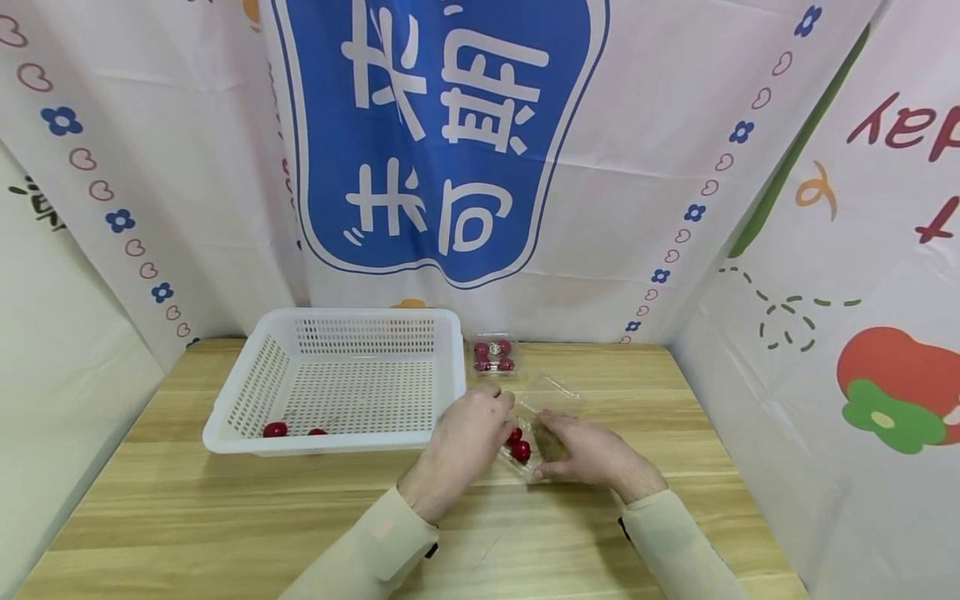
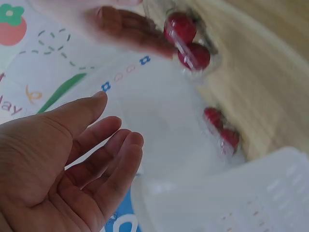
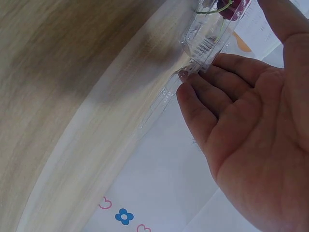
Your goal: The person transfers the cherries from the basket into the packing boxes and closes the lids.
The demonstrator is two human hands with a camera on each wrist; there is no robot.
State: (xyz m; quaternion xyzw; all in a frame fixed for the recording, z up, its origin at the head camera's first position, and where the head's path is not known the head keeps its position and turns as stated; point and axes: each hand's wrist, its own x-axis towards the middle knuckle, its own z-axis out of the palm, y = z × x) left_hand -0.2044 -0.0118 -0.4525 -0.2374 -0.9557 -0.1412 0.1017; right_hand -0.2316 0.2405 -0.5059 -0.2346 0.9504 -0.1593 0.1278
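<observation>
An opened clear plastic box [image 1: 517, 468] lies on the table between both hands, its lid [image 1: 561, 387] folded back away from me. Red cherries [image 1: 521, 451] sit in it; in the right wrist view one cherry [image 3: 234, 8] shows a green stem. My left hand [image 1: 468, 427] is above the box's left side. Its fingers [image 2: 108, 169] are loosely bent and hold nothing in the left wrist view. My right hand [image 1: 596, 450] rests against the box's right side; in the right wrist view its fingertips [image 3: 188, 99] touch the plastic near the hinge, palm open.
A white perforated basket [image 1: 333, 443] stands at left, with a cherry [image 1: 275, 429] and another red one [image 1: 317, 432] near its front wall. Behind my left hand is a closed clear box [image 1: 493, 353] of several cherries. Printed cloth [image 1: 645, 167] hangs behind the wooden table [image 1: 187, 517].
</observation>
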